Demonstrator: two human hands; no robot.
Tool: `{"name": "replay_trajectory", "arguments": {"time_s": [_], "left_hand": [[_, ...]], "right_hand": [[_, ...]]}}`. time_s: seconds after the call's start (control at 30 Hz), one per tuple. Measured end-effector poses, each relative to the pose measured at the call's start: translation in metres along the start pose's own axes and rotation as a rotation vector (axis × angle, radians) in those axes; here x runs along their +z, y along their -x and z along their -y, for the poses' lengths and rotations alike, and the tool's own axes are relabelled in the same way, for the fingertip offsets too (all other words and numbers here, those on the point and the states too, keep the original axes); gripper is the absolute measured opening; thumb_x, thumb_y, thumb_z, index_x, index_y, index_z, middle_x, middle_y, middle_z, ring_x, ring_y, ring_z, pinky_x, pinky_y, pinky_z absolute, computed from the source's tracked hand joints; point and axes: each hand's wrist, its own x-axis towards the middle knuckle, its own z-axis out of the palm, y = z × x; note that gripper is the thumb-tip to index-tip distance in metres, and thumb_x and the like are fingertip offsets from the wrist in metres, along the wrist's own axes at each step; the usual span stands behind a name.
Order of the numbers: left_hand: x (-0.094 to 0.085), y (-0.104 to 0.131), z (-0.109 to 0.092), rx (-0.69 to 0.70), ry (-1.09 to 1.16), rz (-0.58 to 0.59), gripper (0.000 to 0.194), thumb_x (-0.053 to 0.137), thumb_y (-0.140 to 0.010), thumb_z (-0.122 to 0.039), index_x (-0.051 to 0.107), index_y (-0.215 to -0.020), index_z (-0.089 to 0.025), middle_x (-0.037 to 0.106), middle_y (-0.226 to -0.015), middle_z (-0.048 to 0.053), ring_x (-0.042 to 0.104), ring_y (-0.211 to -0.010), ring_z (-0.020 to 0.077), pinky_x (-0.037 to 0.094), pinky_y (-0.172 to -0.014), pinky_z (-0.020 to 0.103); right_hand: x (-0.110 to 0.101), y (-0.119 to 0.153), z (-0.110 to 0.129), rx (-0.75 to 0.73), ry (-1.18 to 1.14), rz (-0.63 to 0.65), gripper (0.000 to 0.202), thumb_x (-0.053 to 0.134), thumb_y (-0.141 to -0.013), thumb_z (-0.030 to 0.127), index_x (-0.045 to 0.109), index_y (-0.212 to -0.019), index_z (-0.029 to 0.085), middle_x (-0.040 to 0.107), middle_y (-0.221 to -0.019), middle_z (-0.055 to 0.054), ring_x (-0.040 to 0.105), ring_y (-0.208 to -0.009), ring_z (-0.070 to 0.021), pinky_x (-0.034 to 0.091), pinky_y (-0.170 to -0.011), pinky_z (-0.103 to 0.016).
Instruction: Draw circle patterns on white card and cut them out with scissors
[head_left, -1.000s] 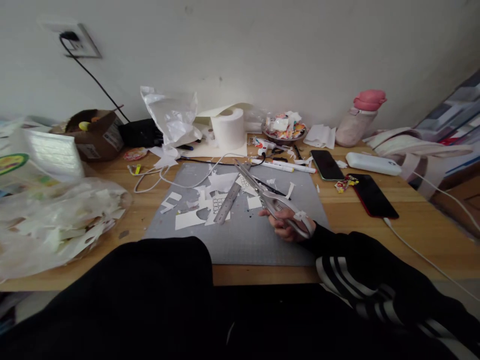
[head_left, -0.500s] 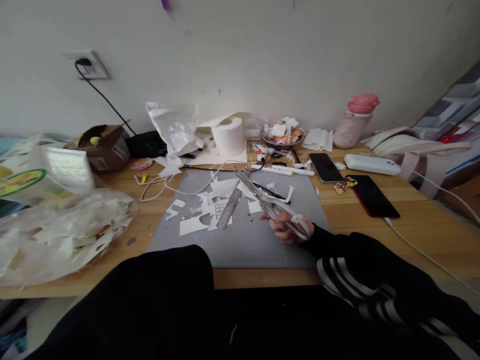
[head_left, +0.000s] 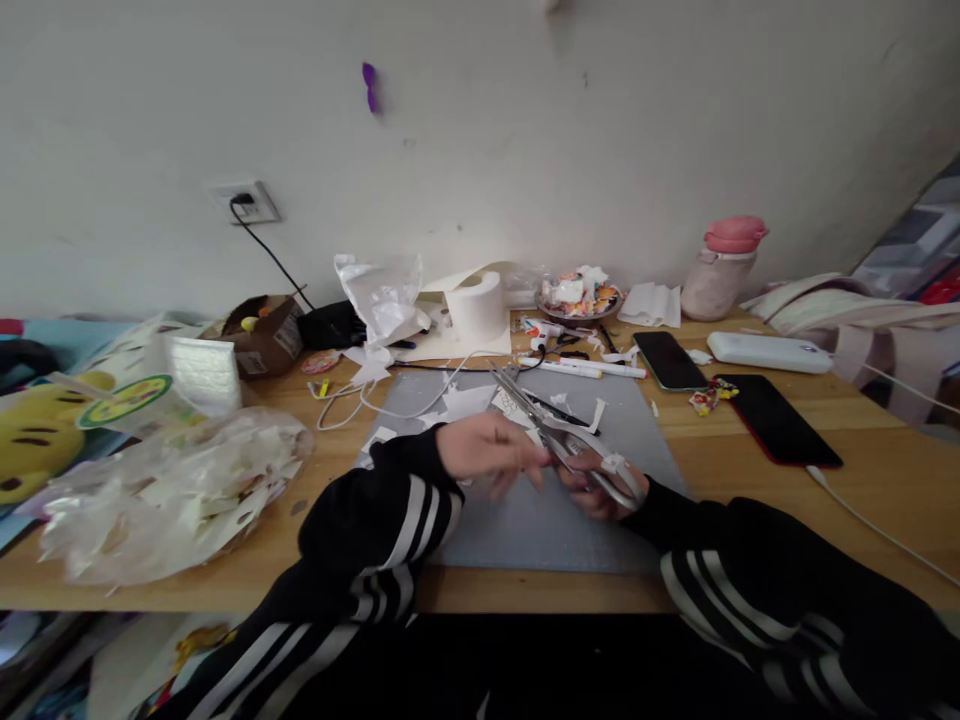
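Note:
My right hand (head_left: 596, 488) is closed round the grip of a pair of long silver scissors (head_left: 551, 425). White tape or paper is wrapped on the handle, and the blades point away to the upper left. My left hand (head_left: 491, 448) hovers over the mat just left of the scissors, its fingers stretched out and slightly blurred; I see nothing held in it. Beneath lies a grey cutting mat (head_left: 517, 525) with white paper pieces (head_left: 469, 400). My left hand and sleeve hide part of the scraps on the mat.
A plastic bag of paper scraps (head_left: 187, 500) lies at left. Along the back stand a paper roll (head_left: 478, 305), a bowl of wrappers (head_left: 579, 295) and a pink bottle (head_left: 721, 270). Two phones (head_left: 784, 420) (head_left: 669, 360) and a white power bank (head_left: 769, 352) lie at right.
My left hand has come into view over the mat, beside the scissors. The camera view has shifted, so the desk appears lower and further right. My right hand still holds the scissors.

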Motion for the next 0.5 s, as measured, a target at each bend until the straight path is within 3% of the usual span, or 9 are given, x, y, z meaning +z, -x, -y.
{"name": "replay_trajectory", "arguments": {"time_s": [0.1, 0.17, 0.27, 0.33, 0.4, 0.5], "left_hand": [[-0.01, -0.018, 0.001, -0.133, 0.021, -0.101, 0.069, 0.014, -0.086, -0.072, 0.059, -0.064, -0.024, 0.046, -0.039, -0.006, 0.034, -0.031, 0.0089, 0.034, -0.037, 0.025], [-0.015, -0.024, 0.007, -0.218, 0.015, -0.145, 0.065, 0.016, -0.08, -0.077, 0.054, -0.055, -0.03, 0.049, -0.037, -0.004, 0.031, -0.028, 0.0111, 0.027, -0.033, 0.026], [-0.021, -0.027, 0.022, -0.308, -0.048, -0.262, 0.056, 0.026, -0.079, -0.075, 0.054, -0.056, -0.033, 0.053, -0.039, -0.003, 0.036, -0.03, 0.0147, 0.029, -0.033, 0.029], [-0.023, -0.031, 0.032, -0.352, -0.135, -0.372, 0.05, 0.031, -0.086, -0.066, 0.06, -0.07, -0.029, 0.056, -0.047, -0.002, 0.044, -0.037, 0.015, 0.037, -0.038, 0.03], [-0.023, -0.037, 0.038, -0.376, -0.25, -0.476, 0.04, 0.041, -0.092, -0.052, 0.061, -0.091, -0.017, 0.061, -0.066, 0.0, 0.056, -0.053, 0.0136, 0.048, -0.055, 0.031], [-0.015, -0.048, 0.038, -0.316, -0.415, -0.496, 0.028, 0.055, -0.09, -0.038, 0.059, -0.106, -0.014, 0.064, -0.097, 0.006, 0.062, -0.087, 0.018, 0.05, -0.082, 0.039]], "right_hand": [[0.0, 0.0, -0.001, 0.002, 0.002, -0.009, 0.029, 0.068, -0.065, 0.033, 0.059, -0.088, 0.017, 0.039, -0.048, 0.011, 0.014, -0.032, -0.0008, 0.007, -0.03, -0.015], [-0.001, 0.001, -0.001, 0.004, 0.005, -0.014, 0.031, 0.068, -0.065, 0.034, 0.059, -0.089, 0.017, 0.039, -0.048, 0.012, 0.014, -0.032, -0.0008, 0.006, -0.031, -0.016], [0.0, 0.001, -0.003, -0.013, 0.005, -0.023, 0.036, 0.071, -0.063, 0.037, 0.058, -0.09, 0.017, 0.038, -0.049, 0.012, 0.014, -0.033, 0.0001, 0.005, -0.032, -0.016], [0.0, 0.0, -0.004, -0.021, 0.004, -0.021, 0.037, 0.072, -0.062, 0.037, 0.057, -0.09, 0.018, 0.038, -0.049, 0.012, 0.014, -0.033, 0.0003, 0.004, -0.032, -0.016], [0.0, -0.001, -0.004, -0.02, 0.003, -0.011, 0.034, 0.071, -0.063, 0.035, 0.057, -0.09, 0.018, 0.038, -0.048, 0.013, 0.014, -0.032, 0.0, 0.003, -0.032, -0.016], [0.0, -0.002, -0.004, -0.023, -0.007, -0.001, 0.027, 0.067, -0.066, 0.033, 0.056, -0.085, 0.018, 0.038, -0.047, 0.013, 0.013, -0.031, -0.0003, 0.003, -0.032, -0.016]]}}
